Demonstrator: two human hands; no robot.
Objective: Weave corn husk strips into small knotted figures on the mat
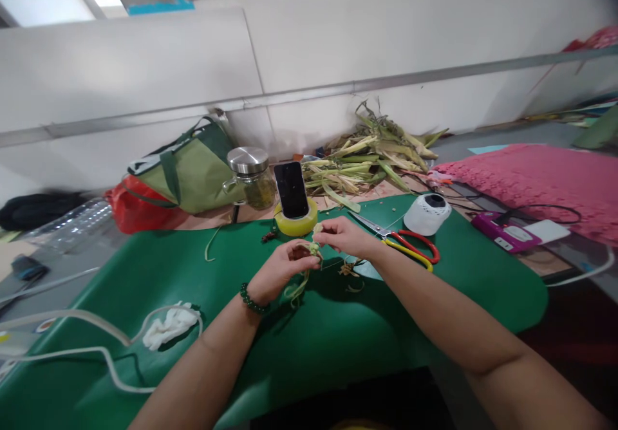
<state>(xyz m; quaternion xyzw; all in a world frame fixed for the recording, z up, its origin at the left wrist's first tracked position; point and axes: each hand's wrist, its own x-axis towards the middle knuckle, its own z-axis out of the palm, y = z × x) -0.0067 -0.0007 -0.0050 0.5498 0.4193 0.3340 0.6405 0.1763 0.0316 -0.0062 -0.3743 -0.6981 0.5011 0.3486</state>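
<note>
Over the middle of the green mat, my left hand (pixel 291 264) pinches a small bundle of pale green husk strips (pixel 313 248); its loose ends hang below the fingers. My right hand (pixel 340 235) is closed on a small pale piece of husk (pixel 317 228) at the top of the bundle. A thin white thread runs from the bundle toward the right. Scissors (pixel 386 232) with red and yellow handles lie just beyond my right forearm, beside a white thread spool (pixel 427 214). Dried brown scraps (pixel 348 268) lie under my right wrist.
A phone (pixel 291 190) leans on a yellow tape roll (pixel 296 224) behind my hands. Farther back are a glass mug (pixel 258 188), a green bag (pixel 197 172) and a heap of corn husks (pixel 371 153). Crumpled tissue (pixel 171 327) and white cables lie left; a purple power strip (pixel 506 232) sits right.
</note>
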